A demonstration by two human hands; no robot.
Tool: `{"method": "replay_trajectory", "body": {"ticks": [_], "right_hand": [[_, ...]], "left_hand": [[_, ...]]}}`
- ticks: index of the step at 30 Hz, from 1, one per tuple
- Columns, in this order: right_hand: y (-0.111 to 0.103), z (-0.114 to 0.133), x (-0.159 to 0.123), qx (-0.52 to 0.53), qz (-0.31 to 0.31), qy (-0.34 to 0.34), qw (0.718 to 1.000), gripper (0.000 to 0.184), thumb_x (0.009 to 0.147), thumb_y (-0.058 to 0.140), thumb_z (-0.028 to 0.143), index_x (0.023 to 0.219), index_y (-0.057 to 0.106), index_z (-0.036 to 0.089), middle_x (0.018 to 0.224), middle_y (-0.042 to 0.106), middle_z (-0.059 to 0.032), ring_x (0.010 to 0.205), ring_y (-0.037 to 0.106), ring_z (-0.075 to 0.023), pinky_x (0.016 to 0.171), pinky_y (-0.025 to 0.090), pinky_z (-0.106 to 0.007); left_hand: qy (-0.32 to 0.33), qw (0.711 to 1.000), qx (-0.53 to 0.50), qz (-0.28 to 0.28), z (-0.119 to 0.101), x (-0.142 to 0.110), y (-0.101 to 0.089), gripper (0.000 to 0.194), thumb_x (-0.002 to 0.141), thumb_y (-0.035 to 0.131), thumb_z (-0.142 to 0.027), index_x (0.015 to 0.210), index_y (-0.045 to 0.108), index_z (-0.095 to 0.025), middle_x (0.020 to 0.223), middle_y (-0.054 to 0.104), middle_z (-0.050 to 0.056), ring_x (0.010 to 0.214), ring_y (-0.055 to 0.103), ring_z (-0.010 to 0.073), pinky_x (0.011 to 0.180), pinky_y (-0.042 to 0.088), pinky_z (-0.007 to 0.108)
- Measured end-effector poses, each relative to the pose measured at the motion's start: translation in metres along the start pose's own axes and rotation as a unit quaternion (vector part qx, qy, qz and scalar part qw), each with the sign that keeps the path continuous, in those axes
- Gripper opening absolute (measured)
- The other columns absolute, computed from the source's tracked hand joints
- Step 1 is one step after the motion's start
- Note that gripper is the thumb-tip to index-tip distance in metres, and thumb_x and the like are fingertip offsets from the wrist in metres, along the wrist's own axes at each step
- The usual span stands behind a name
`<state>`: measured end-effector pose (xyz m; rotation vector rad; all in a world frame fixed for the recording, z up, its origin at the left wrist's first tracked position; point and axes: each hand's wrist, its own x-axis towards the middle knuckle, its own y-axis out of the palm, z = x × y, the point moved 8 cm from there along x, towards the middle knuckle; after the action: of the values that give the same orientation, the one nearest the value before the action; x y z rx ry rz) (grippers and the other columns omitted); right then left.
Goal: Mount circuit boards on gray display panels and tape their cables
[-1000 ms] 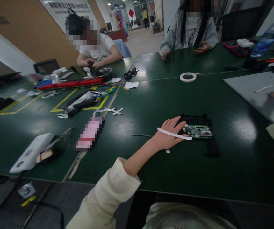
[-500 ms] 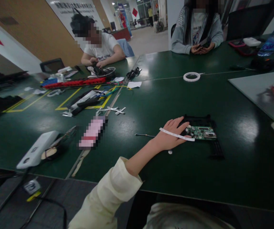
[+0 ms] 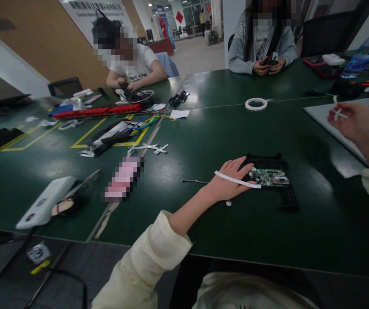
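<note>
My left hand (image 3: 229,180) lies flat with fingers stretched out, on the left part of a black plastic frame (image 3: 266,159) holding a green circuit board (image 3: 270,177). A white tape strip (image 3: 223,175) runs across the back of this hand and past its thumb. What lies under the palm is hidden. A thin cable (image 3: 191,181) extends to the left of the hand. At the right, my right hand (image 3: 353,122) is raised near the grey board, its fingers closed on a short piece of white tape (image 3: 340,114).
A tape roll (image 3: 255,104) lies beyond the frame. The grey board (image 3: 319,112) and a water bottle (image 3: 364,51) are at the right. Leftward are a phone (image 3: 124,177), a white power bank (image 3: 46,201) and tape scraps (image 3: 154,148). Two people sit across the table.
My right hand has come further into view from the right edge, moving left and slightly up with the white tape. My left hand stays on the frame. The view has shifted slightly.
</note>
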<state>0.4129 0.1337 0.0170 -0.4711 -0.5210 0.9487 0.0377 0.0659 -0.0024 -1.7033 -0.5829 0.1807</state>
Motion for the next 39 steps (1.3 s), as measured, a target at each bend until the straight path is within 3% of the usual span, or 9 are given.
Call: {"method": "replay_trajectory", "body": {"ticks": [4, 7, 13, 17, 21, 26, 31, 34, 39], "right_hand": [[0.053, 0.052, -0.051, 0.118, 0.148, 0.016, 0.982, 0.043, 0.092, 0.047, 0.028, 0.128, 0.052, 0.005, 0.121, 0.053, -0.0221, 0.081, 0.056, -0.0087, 0.072, 0.046, -0.024], [0.101, 0.110, -0.115, 0.268, 0.341, 0.044, 0.900, 0.035, 0.081, 0.062, 0.028, 0.115, 0.061, 0.018, 0.117, 0.058, -0.0090, 0.073, 0.053, -0.0060, 0.073, 0.048, -0.024], [0.137, 0.189, -0.218, 0.293, 0.444, -0.011, 0.847, 0.031, 0.083, 0.059, 0.030, 0.112, 0.063, 0.022, 0.094, 0.063, -0.0029, 0.064, 0.052, -0.0065, 0.063, 0.050, -0.023], [0.174, 0.187, -0.274, 0.285, 0.535, 0.025, 0.795, 0.038, 0.084, 0.055, 0.027, 0.121, 0.056, 0.024, 0.108, 0.062, -0.0034, 0.060, 0.054, -0.0057, 0.061, 0.055, -0.026], [0.192, 0.167, -0.291, 0.272, 0.545, 0.098, 0.787, 0.038, 0.085, 0.051, 0.027, 0.122, 0.053, 0.020, 0.113, 0.061, -0.0068, 0.057, 0.058, -0.0055, 0.055, 0.056, -0.024], [0.181, 0.166, -0.304, 0.232, 0.635, 0.143, 0.723, 0.051, 0.089, 0.047, 0.032, 0.138, 0.032, 0.030, 0.098, 0.067, -0.0043, 0.050, 0.060, -0.0078, 0.045, 0.049, -0.018], [0.147, 0.161, -0.293, 0.173, 0.693, 0.120, 0.690, 0.045, 0.089, 0.048, 0.045, 0.131, 0.042, 0.029, 0.098, 0.068, -0.0064, 0.044, 0.055, -0.0073, 0.036, 0.034, -0.015], [0.111, 0.135, -0.234, 0.168, 0.604, 0.096, 0.773, 0.041, 0.088, 0.049, 0.048, 0.123, 0.050, 0.027, 0.102, 0.067, -0.0084, 0.052, 0.058, -0.0079, 0.042, 0.036, -0.016], [-0.004, 0.040, -0.099, 0.033, 0.194, 0.098, 0.976, 0.040, 0.096, 0.036, 0.032, 0.130, 0.050, 0.018, 0.122, 0.055, -0.0208, 0.092, 0.062, -0.0142, 0.068, 0.046, -0.024]], "left_hand": [[0.002, 1.000, -0.002, -0.006, 0.000, 0.000, 0.000, 0.052, 0.095, 0.036, -0.050, 0.135, 0.038, -0.018, 0.146, 0.035, 0.016, 0.134, 0.037, 0.0266, 0.107, 0.033, 0.047], [0.003, 1.000, -0.003, -0.011, 0.000, 0.000, 0.000, 0.053, 0.094, 0.037, -0.051, 0.135, 0.039, -0.017, 0.146, 0.036, 0.016, 0.133, 0.037, 0.0271, 0.107, 0.033, 0.047], [0.026, 1.000, -0.005, -0.001, 0.002, -0.003, 0.008, 0.053, 0.094, 0.039, -0.048, 0.135, 0.039, -0.015, 0.145, 0.037, 0.015, 0.136, 0.033, 0.0261, 0.110, 0.031, 0.045], [0.011, 0.999, 0.027, 0.030, 0.011, -0.003, 0.022, 0.053, 0.092, 0.046, -0.039, 0.140, 0.034, -0.018, 0.151, 0.027, 0.013, 0.139, 0.027, 0.0256, 0.111, 0.028, 0.044], [-0.014, 0.998, 0.053, 0.039, 0.016, 0.001, 0.028, 0.052, 0.093, 0.046, -0.038, 0.140, 0.033, -0.020, 0.152, 0.026, 0.013, 0.139, 0.029, 0.0254, 0.110, 0.028, 0.044], [-0.009, 0.999, 0.038, 0.025, 0.010, 0.001, 0.020, 0.054, 0.094, 0.038, -0.050, 0.138, 0.036, -0.018, 0.149, 0.031, 0.015, 0.137, 0.031, 0.0257, 0.109, 0.027, 0.045], [-0.003, 1.000, 0.023, 0.014, 0.009, 0.000, 0.017, 0.058, 0.093, 0.038, -0.053, 0.138, 0.036, -0.017, 0.148, 0.032, 0.017, 0.135, 0.034, 0.0279, 0.108, 0.030, 0.047], [-0.002, 1.000, 0.018, 0.011, 0.010, 0.001, 0.018, 0.058, 0.092, 0.039, -0.054, 0.138, 0.036, -0.018, 0.148, 0.032, 0.017, 0.134, 0.035, 0.0287, 0.107, 0.031, 0.048], [-0.009, 1.000, 0.020, 0.020, 0.009, 0.003, 0.016, 0.059, 0.093, 0.037, -0.054, 0.138, 0.034, -0.017, 0.147, 0.032, 0.017, 0.135, 0.035, 0.0282, 0.108, 0.030, 0.048]]}}
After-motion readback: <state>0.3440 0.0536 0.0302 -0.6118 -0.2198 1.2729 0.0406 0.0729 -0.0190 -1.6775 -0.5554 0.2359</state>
